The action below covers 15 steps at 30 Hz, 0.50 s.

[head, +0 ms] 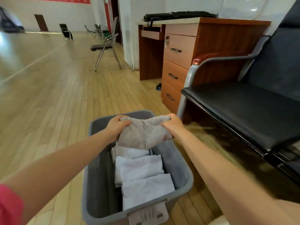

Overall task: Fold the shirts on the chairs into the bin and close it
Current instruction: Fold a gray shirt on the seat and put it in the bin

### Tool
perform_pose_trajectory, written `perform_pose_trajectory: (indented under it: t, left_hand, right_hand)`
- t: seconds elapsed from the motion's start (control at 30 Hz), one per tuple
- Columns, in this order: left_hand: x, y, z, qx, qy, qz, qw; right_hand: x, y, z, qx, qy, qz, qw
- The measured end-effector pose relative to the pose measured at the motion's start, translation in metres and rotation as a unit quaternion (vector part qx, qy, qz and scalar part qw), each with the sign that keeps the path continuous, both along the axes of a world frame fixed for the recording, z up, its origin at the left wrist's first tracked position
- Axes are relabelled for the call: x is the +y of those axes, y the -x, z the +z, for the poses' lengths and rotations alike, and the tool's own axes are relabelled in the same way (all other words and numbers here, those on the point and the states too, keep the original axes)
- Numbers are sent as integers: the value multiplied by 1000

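Observation:
A grey plastic bin [181, 161] stands open on the wooden floor in front of me. Inside it lie folded white shirts [142, 176], stacked along its length. Over the bin's far end I hold a folded grey shirt [142, 133]. My left hand [117, 127] grips its left edge and my right hand [172, 123] grips its right edge, fingers curled into the cloth. The grey shirt hangs just above the white ones. A light grey latch [148, 215] sits on the bin's near rim. No lid is in view.
A black armchair [251, 109] with a grey metal frame stands close on the right, its seat bare. Behind it is a brown desk with drawers [178, 62]. A folding chair [105, 47] stands farther back on the open wooden floor to the left.

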State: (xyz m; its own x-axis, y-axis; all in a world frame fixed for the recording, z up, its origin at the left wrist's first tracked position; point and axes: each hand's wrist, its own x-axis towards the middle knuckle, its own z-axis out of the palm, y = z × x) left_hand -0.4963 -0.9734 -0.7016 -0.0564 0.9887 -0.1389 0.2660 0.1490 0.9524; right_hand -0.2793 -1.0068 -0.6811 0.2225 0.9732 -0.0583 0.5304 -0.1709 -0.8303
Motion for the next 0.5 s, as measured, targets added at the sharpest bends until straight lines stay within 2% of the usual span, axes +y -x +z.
perform_pose_trajectory:
  t: [0.1,0.23,0.4,0.5]
  left_hand:
    - [17,16,-27,10,15,32,999]
    - [47,30,-63,41,48,65,996]
    - [88,37,-105,77,64,92,991]
    - [109,46,-130,146,84,89,982]
  right_hand:
    - [27,19,-34,49,39,3,998]
    - [59,39,-74,68,92,22,993]
    - [99,56,-110,64,86,20,994]
    - [122,63,-131,72,119,21,990]
